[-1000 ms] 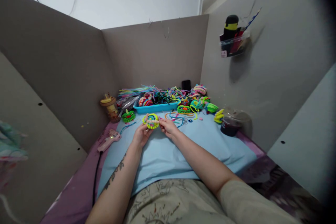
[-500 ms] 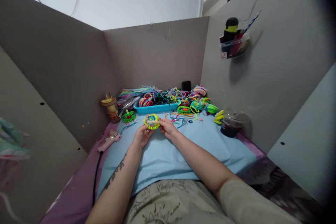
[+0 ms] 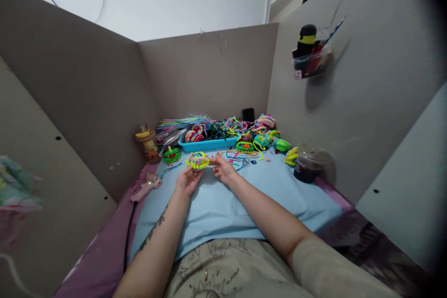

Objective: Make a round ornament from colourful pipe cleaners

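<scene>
My left hand (image 3: 188, 179) grips a small round craft piece of fuzzy chenille stems (image 3: 198, 160) from below and the left. It has a bumpy neon-yellow rim, with pink and teal on top. My right hand (image 3: 223, 169) is at its right side, thumb raised and apart from the fingers, a fingertip at or touching the rim. Just beyond my right hand, loose blue and orange chenille stems (image 3: 232, 154) and scissors (image 3: 247, 162) lie on the light-blue cloth (image 3: 223, 209). A green chenille frog-like face (image 3: 171, 154) sits to the left.
Behind, a blue tray (image 3: 209, 144) holds tangled stems. Finished colourful pieces (image 3: 267, 137) pile at its right. A pink glue gun (image 3: 146, 187) with a black cord lies left, near a drink cup (image 3: 147, 143). A dark cup (image 3: 306, 167) stands right. Grey panels (image 3: 209, 70) enclose the table.
The yellow craft piece has shifted slightly left and its top has tipped. My right thumb has lifted off it and the right fingers have spread.
</scene>
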Demonstrator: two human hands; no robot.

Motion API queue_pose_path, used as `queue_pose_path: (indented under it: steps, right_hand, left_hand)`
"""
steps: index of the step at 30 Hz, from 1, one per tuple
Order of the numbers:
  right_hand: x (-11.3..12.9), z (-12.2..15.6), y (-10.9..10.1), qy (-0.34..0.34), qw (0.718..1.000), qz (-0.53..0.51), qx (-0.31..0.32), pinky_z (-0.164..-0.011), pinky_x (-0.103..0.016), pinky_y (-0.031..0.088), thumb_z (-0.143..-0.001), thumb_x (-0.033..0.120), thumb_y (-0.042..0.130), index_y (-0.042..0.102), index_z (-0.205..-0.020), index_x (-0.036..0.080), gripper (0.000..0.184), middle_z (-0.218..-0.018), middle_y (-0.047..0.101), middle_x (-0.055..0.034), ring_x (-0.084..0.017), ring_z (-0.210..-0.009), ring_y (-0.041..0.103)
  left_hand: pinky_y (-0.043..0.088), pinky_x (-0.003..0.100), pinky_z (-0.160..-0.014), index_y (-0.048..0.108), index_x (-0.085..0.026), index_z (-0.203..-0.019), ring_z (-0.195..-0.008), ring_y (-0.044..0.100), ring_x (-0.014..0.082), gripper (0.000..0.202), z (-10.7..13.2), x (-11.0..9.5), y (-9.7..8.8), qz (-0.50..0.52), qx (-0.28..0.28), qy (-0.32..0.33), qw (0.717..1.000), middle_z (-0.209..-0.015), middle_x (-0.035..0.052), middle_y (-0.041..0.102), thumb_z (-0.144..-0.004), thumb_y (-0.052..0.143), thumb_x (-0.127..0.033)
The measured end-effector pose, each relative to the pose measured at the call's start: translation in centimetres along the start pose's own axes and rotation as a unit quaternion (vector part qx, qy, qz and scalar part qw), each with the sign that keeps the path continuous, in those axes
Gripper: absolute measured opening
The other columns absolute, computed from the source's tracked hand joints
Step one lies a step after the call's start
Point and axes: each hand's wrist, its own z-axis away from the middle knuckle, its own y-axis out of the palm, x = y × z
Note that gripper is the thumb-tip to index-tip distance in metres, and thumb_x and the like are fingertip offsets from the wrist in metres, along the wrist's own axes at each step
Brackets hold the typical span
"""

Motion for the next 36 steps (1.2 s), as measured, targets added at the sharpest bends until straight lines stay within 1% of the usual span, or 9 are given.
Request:
queue_pose_path:
  steps: [3,6,9,13,18,21,25,31,36]
  right_hand:
    - [0.0,0.1,0.1,0.011,1.0,0.011,0.002,-0.034,-0.015,0.025,-0.079,0.048,0.06,0.062,-0.083,0.017,0.031,-0.073,0.065,-0.0036,-0.005,-0.044,0.045]
    - [-0.3,0.0,0.0,0.002,1.0,0.03,0.0,-0.034,-0.014,0.025,-0.074,0.036,0.068,0.061,-0.081,0.017,0.021,-0.07,0.063,-0.0008,-0.004,-0.043,0.044]
    - [-0.6,-0.1,0.0,-0.018,0.999,0.032,-0.009,-0.033,-0.014,0.024,-0.069,0.031,0.072,0.057,-0.073,0.017,0.021,-0.062,0.058,0.002,-0.004,-0.042,0.041]
    - [-0.7,-0.2,-0.2,-0.039,0.998,0.042,-0.004,-0.032,-0.014,0.021,-0.064,0.033,0.075,0.053,-0.065,0.017,0.028,-0.052,0.05,0.0049,-0.004,-0.04,0.037]
    - [-0.7,-0.4,-0.3,-0.057,0.995,0.084,-0.008,-0.032,-0.015,0.018,-0.059,0.037,0.076,0.052,-0.061,0.017,0.031,-0.048,0.047,0.0054,-0.004,-0.041,0.035]
    - [-0.7,-0.5,-0.6,-0.075,0.991,0.109,-0.015,-0.032,-0.016,0.018,-0.057,0.04,0.076,0.053,-0.06,0.017,0.032,-0.044,0.043,0.0065,-0.004,-0.04,0.033]
    - [-0.7,-0.5,-0.9,-0.085,0.99,0.116,0.007,-0.033,-0.017,0.015,-0.052,0.039,0.078,0.054,-0.061,0.017,0.034,-0.041,0.037,0.0084,-0.005,-0.04,0.029]
    - [-0.9,-0.6,-0.7,-0.057,0.995,0.076,0.027,-0.038,-0.018,0.014,-0.051,0.037,0.079,0.05,-0.063,0.018,0.037,-0.046,0.039,0.0085,-0.005,-0.044,0.031]
    - [-0.8,-0.3,-0.3,-0.058,0.995,0.06,0.048,-0.04,-0.018,0.015,-0.053,0.039,0.078,0.05,-0.064,0.018,0.037,-0.05,0.042,0.0077,-0.006,-0.048,0.034]
  left_hand:
    - [0.054,0.027,-0.074,0.049,-0.024,-0.128,-0.073,0.066,0.0123,0.048,0.1,-0.1,0.0,0.016,-0.006,0.002,1.0,-0.086,0.0031,0.07,-0.082,0.049,-0.008]
    - [0.054,0.027,-0.075,0.047,-0.026,-0.13,-0.073,0.066,0.0122,0.05,0.2,0.0,0.1,0.016,-0.003,0.002,1.0,-0.089,0.0028,0.07,-0.083,0.05,-0.008]
    - [0.053,0.027,-0.074,0.045,-0.026,-0.132,-0.074,0.066,0.0126,0.052,0.1,0.1,-0.1,0.005,0.005,-0.006,1.0,-0.092,0.0031,0.07,-0.083,0.049,-0.01]
    - [0.053,0.027,-0.075,0.043,-0.027,-0.134,-0.078,0.066,0.013,0.056,0.0,0.2,-0.3,-0.017,0.032,-0.018,0.999,-0.102,0.0037,0.069,-0.081,0.051,-0.011]
    - [0.052,0.026,-0.076,0.04,-0.031,-0.136,-0.086,0.065,0.0129,0.062,0.3,0.2,0.0,-0.062,0.067,-0.002,0.996,-0.113,0.0029,0.065,-0.078,0.056,-0.013]
    - [0.052,0.025,-0.077,0.041,-0.03,-0.136,-0.085,0.065,0.0128,0.065,0.4,0.3,0.3,-0.096,0.06,0.004,0.994,-0.112,0.0032,0.065,-0.076,0.059,-0.012]
    - [0.052,0.026,-0.077,0.042,-0.029,-0.136,-0.087,0.064,0.0137,0.064,0.5,0.3,0.5,-0.113,0.046,0.002,0.993,-0.114,0.0047,0.064,-0.076,0.06,-0.013]
    - [0.053,0.026,-0.079,0.04,-0.03,-0.137,-0.091,0.064,0.0141,0.064,0.4,0.3,0.4,-0.11,0.062,-0.006,0.992,-0.12,0.0043,0.061,-0.078,0.059,-0.014]
    - [0.053,0.025,-0.078,0.041,-0.03,-0.136,-0.089,0.065,0.0134,0.064,0.2,0.4,0.1,-0.086,0.073,-0.007,0.994,-0.118,0.004,0.062,-0.077,0.059,-0.012]
